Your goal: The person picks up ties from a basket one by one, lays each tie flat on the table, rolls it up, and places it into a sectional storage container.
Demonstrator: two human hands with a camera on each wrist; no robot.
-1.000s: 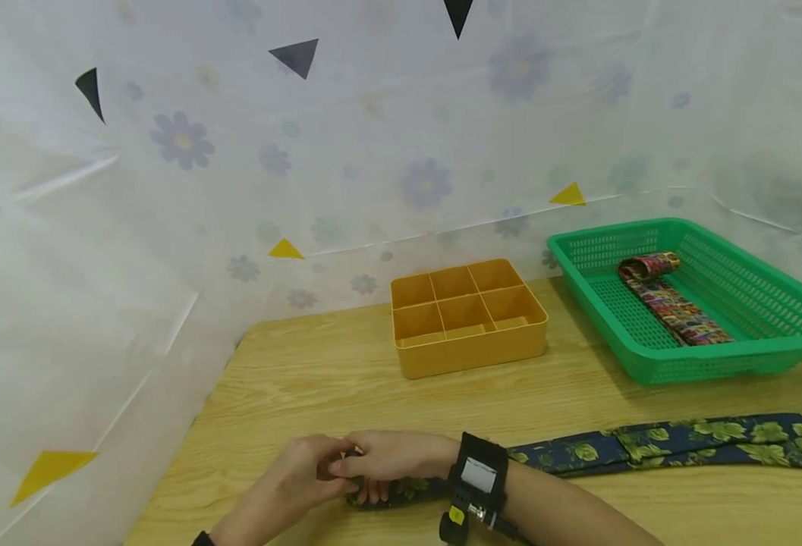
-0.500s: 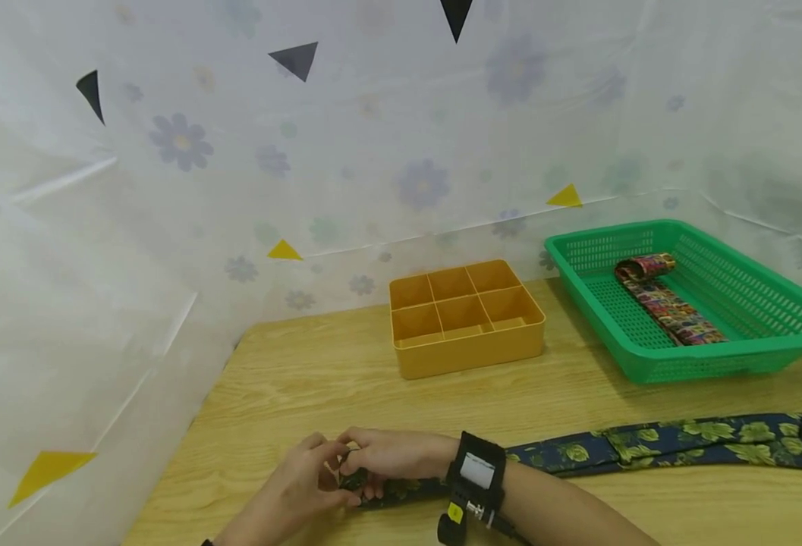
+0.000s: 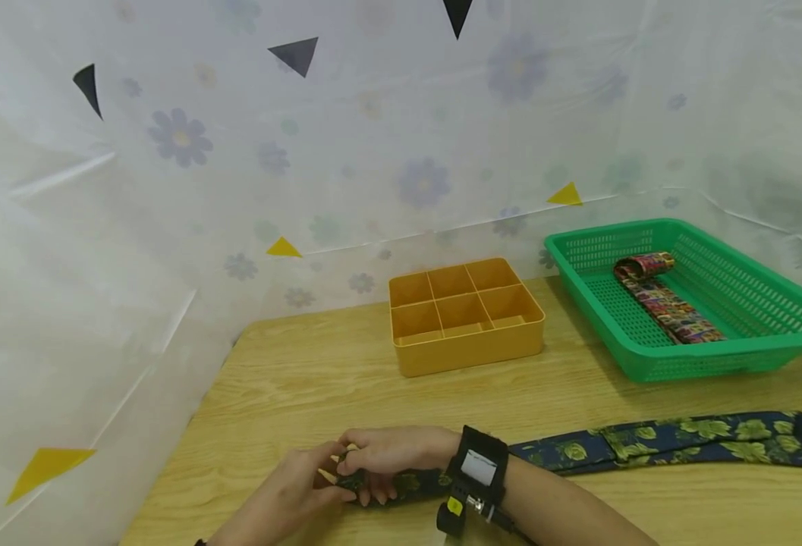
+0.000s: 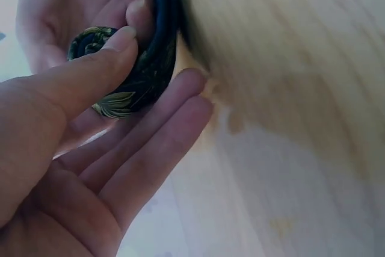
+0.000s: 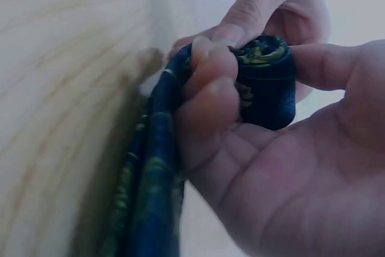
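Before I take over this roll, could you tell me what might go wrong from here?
The roll is small, pinched only by fingertips of the right hand and left hand; it may spring loose. The tie's long flat tail might wind on crooked. The tail runs off the view's right edge, so it could snag unseen.

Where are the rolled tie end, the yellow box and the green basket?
rolled tie end (image 5: pixel 267 82), right wrist view, roll's side.
yellow box (image 3: pixel 469 355), head view, front wall.
green basket (image 3: pixel 708 364), head view, front wall.

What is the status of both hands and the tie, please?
Left hand and right hand both pinch the rolled end of the navy tie. Rest lies flat on table. Nothing in the way.
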